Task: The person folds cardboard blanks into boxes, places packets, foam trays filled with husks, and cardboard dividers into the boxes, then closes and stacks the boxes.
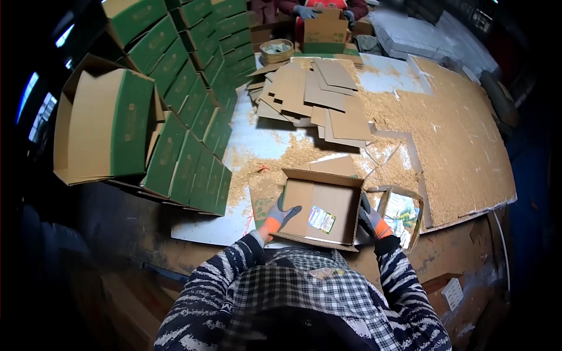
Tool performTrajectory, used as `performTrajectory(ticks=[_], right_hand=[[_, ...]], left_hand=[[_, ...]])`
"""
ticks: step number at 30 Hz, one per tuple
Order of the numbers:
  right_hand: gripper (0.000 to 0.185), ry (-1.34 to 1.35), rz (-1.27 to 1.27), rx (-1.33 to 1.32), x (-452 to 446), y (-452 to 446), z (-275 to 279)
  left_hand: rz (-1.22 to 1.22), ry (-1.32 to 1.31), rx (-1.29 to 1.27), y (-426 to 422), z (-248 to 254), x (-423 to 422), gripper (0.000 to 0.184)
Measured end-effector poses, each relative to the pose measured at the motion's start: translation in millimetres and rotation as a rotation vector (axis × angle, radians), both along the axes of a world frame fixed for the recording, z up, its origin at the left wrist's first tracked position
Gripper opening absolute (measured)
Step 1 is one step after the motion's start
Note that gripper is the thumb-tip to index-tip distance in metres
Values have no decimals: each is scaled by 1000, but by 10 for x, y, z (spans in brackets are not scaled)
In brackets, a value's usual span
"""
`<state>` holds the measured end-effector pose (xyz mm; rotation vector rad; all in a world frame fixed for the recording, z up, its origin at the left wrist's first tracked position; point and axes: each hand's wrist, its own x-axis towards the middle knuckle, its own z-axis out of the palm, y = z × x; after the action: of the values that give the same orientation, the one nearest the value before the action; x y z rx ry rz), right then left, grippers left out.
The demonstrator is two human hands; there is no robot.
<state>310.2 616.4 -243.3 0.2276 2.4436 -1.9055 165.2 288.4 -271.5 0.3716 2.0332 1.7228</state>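
Observation:
An open cardboard box [297,205] stands in front of me at the table's near edge. On its floor lies a printed leaflet [322,220]. My left hand [281,216], in a grey and orange glove, grips the box's left wall with the thumb inside. At the right wall, my right hand [373,219] in a similar glove holds the box from outside; some of its fingers are hidden. Close beside that hand sits a basket [418,219] with a stack of glossy printed leaflets [401,212].
Flat cardboard pieces [293,88] are piled mid-table. Wood shavings [380,108] cover much of the white tabletop [243,149]. Stacked green boxes [181,99] rise at left, one open box [93,126] on top. Across the table a person handles another box [325,29] beside a small basket [276,55].

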Motion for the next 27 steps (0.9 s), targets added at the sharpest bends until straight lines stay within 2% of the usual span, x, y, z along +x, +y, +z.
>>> performTrajectory(ticks=[1, 2, 3, 5, 6, 7, 8, 9, 10, 11, 13, 14, 15, 16, 17, 18, 19, 20, 21, 22, 23, 24, 25, 27], right_hand=[[88, 71, 11, 10, -24, -49, -42], [88, 22, -52, -220, -38, -121, 2], [88, -32, -105, -450, -41, -203, 121], [85, -59, -212, -489, -62, -358, 322], [85, -65, -218, -492, -69, -429, 439], [82, -73, -270, -389, -88, -512, 421], [80, -86, -323, -287, -111, -594, 403], [77, -95, -422, -85, -141, -735, 218], [70, -143, -421, -262, -180, -529, -327], [72, -51, -423, -264, -179, -432, -638], [84, -54, -476, -351, -76, -715, 173], [85, 71, -428, -418, -114, -686, 134], [86, 186, -381, -482, -114, -690, 181], [83, 174, -363, -564, -122, -640, 256], [78, 221, -326, -488, -160, -582, 406], [73, 223, -296, -535, -203, -617, 766], [69, 223, -271, -583, -265, -676, 1057], [63, 256, -120, -266, -369, -457, 1036], [56, 259, -49, -271, -496, -397, 1161], [49, 263, 22, -277, -623, -338, 1286], [44, 289, -8, -499, -753, -529, 1722], [39, 320, -36, -722, -884, -721, 2157], [38, 428, -18, -790, -1020, -895, 2505], [38, 662, 109, -876, -1316, -1160, 3117]], left_hand=[[14, -122, 9, -23, 58, 36, 77], [34, -234, 25, -37, 105, 41, 70], [71, -192, 13, -31, 77, 44, 67], [66, -13, -64, -38, 82, 48, 63], [74, -36, 18, -23, -73, 26, 65], [39, -48, -11, -45, 117, 51, 67], [9, -2, -76, -29, -18, 28, 71], [25, 14, -75, -29, 26, 81, 71], [17, 22, -113, -29, 143, 147, 73], [12, 41, -145, 3, 222, 111, 75], [38, -9, -79, -24, 132, 92, 63], [21, -66, 70, -87, -59, 39, 59], [-1, -129, 221, -160, -37, 41, 56], [39, -293, 386, -195, -17, 9, 55], [96, -464, 562, -239, 381, 40, 54], [165, -624, 724, -282, 806, 74, 53], [15, -271, 686, -497, 1175, 116, 52], [-66, 81, 670, -711, 1545, 157, 52], [-41, 343, 489, -980, 2256, 258, 53], [40, 405, 614, -1197, 2612, 316, 52], [218, 712, 421, -1516, 2978, 344, 45], [535, 1067, 423, -1693, 3261, 285, 39], [773, 1220, 236, -1960, 3580, 291, 37], [1016, 1417, 582, -2431, 3834, -45, 45]])
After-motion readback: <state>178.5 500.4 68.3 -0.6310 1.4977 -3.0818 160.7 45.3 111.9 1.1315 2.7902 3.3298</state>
